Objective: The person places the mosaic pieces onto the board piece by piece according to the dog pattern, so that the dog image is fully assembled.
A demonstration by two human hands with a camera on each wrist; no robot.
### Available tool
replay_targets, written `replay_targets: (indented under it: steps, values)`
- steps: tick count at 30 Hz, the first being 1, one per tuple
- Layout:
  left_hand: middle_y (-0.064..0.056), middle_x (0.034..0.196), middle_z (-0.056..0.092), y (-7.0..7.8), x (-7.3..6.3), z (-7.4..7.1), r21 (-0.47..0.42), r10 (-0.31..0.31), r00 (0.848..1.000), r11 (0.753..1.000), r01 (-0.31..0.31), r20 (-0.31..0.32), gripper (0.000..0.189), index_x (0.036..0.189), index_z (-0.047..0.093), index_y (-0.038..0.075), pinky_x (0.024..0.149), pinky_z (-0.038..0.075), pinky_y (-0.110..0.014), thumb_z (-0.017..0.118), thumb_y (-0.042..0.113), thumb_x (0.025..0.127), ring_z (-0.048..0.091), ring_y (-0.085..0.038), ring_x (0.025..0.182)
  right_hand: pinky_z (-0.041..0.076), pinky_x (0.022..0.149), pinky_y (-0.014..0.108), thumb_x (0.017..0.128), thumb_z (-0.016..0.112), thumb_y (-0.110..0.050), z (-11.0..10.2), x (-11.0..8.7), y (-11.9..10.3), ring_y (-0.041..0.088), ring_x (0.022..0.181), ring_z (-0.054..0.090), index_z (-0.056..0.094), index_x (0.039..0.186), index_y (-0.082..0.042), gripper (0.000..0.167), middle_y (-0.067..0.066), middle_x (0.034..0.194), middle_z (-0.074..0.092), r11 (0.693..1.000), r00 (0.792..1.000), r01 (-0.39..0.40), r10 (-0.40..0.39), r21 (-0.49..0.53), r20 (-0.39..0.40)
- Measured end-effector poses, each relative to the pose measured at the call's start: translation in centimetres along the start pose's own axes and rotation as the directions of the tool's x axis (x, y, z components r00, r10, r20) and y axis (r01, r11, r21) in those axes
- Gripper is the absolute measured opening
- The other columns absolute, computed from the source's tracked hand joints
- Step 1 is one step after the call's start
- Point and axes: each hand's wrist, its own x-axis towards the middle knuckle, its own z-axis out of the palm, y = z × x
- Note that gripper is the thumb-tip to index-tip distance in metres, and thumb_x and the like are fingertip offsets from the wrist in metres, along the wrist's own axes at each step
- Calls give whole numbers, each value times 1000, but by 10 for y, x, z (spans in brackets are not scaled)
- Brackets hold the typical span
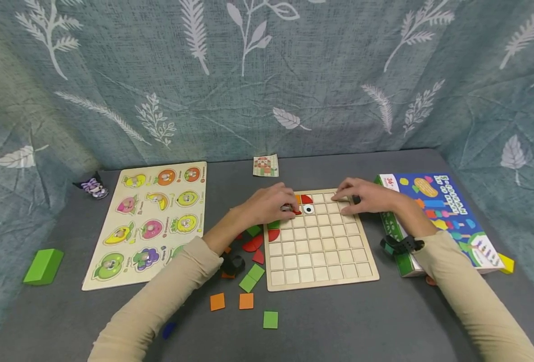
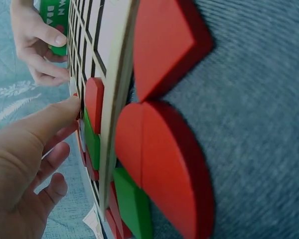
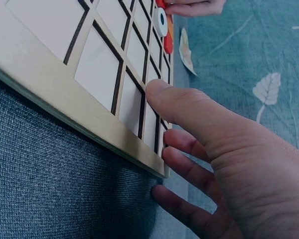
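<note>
A wooden grid board [image 1: 323,287] lies on the grey table, its upper left cells partly filled. My left hand [image 1: 269,203] is over that corner, thumb and fingertips pinching a small red piece [image 1: 297,212] close over the cells. Beside it sit a white eye piece [image 1: 309,209] with a black dot and a red piece [image 1: 307,199]. A green piece [image 1: 274,224] and a red rounded piece [image 1: 273,235] fill cells at the left edge. At the far right corner my right hand [image 1: 366,195] rests with its thumb [image 3: 172,102] on the grid, fingers loosely spread by the edge.
Loose red pieces [image 1: 253,244], green squares [image 1: 270,320] and orange squares [image 1: 217,301] lie left of and below the board. A fruit puzzle [image 1: 146,216] is on the left, a colourful box [image 1: 443,216] on the right. A small picture card [image 1: 265,165] lies behind.
</note>
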Motion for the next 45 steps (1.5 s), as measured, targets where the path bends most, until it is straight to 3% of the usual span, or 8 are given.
replay_targets:
  steps: [12, 17, 20, 24, 29, 32, 38, 45]
  values:
    - [0, 113, 65, 2, -5, 1, -28, -39, 999, 999, 40, 34, 17, 105, 76, 20, 67, 44, -24, 66, 28, 93, 52, -15, 94, 43, 83, 42, 90, 69, -22, 2, -1, 0, 25, 106, 52, 64, 128, -8, 41, 16, 128, 52, 1000, 1000, -2, 2, -1, -1]
    - [-1, 116, 63, 0, -13, -1, -84, -40, 999, 996, 39, -14, 20, 108, 75, 19, 70, 45, -26, 65, 28, 94, 52, -17, 97, 43, 83, 41, 90, 69, -23, 2, 0, 0, 25, 106, 52, 63, 128, -8, 41, 15, 128, 52, 1000, 1000, -5, 5, -2, 0]
    - [-5, 118, 61, -7, -26, -7, -168, -73, 995, 984, 61, -69, 26, 115, 72, 15, 76, 48, -32, 65, 28, 94, 54, -21, 101, 43, 81, 40, 91, 68, -23, 2, 1, 1, 24, 105, 52, 63, 129, -8, 41, 15, 127, 52, 1000, 1000, -1, 1, 2, 3]
    - [-10, 118, 62, -23, -56, -16, -264, -150, 981, 958, 113, -122, 32, 120, 69, 11, 85, 47, -43, 67, 25, 92, 55, -26, 106, 43, 81, 40, 90, 69, -22, 1, 1, 1, 25, 104, 52, 63, 128, -8, 41, 15, 128, 52, 1000, 1000, 0, 0, 6, -1]
    - [-11, 121, 63, -39, -97, -13, -300, -182, 979, 943, 146, -96, 34, 121, 68, 10, 92, 46, -47, 70, 21, 89, 55, -28, 111, 43, 83, 41, 90, 69, -22, 2, -1, 1, 27, 108, 52, 63, 128, -7, 41, 16, 128, 52, 1000, 1000, -6, 6, 2, 0]
    - [-11, 122, 62, -40, -113, -8, -299, -186, 979, 941, 155, -79, 33, 121, 68, 12, 96, 45, -50, 71, 20, 89, 54, -29, 114, 43, 82, 41, 90, 69, -22, 2, -1, 2, 27, 108, 52, 63, 128, -7, 41, 16, 128, 52, 1000, 1000, -5, 5, 1, -1]
    - [-8, 114, 63, -31, -127, -8, -250, -192, 979, 954, 169, -70, 28, 114, 71, 13, 92, 47, -46, 73, 21, 87, 55, -26, 107, 43, 82, 40, 90, 69, -22, 1, 0, 1, 26, 107, 52, 63, 128, -7, 41, 15, 127, 52, 1000, 1000, -10, 10, 3, -1]
    - [-3, 103, 63, -27, -135, -10, -201, -182, 983, 963, 179, 0, 23, 109, 73, 14, 80, 48, -32, 73, 20, 87, 55, -15, 90, 43, 82, 40, 90, 69, -20, 0, 1, -2, 27, 108, 52, 64, 128, -7, 40, 16, 127, 52, 1000, 1000, -5, 5, 12, 2]
